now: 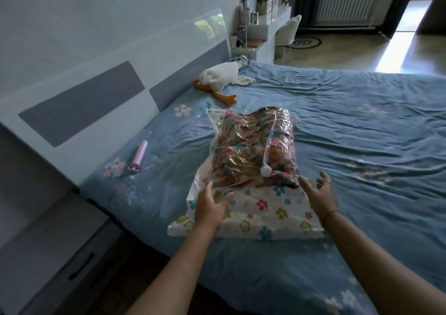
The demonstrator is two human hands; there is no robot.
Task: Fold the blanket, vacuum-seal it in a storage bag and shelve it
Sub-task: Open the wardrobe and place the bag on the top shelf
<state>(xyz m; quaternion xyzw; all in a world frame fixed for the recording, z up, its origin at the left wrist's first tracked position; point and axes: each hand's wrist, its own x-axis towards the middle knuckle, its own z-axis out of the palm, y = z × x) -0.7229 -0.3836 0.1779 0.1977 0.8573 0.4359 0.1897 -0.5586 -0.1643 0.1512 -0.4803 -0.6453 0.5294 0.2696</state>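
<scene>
Blue-sheeted bed [350, 126]. Storage bag [253, 160] flat on it, holding blanket [243, 146]. Left hand [210, 206] open, over bag's near left edge; right hand [321, 194] open, beside right edge, gripping nothing. Pink pump [138, 156] near headboard.

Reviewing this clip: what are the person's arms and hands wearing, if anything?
Both forearms are bare, with no sleeves in view. The right hand has a thin cord-like band around its wrist. The left hand shows no glove, ring or watch that I can see.

A plush goose [218, 79] lies on the blue bedsheet [362, 126].
</scene>
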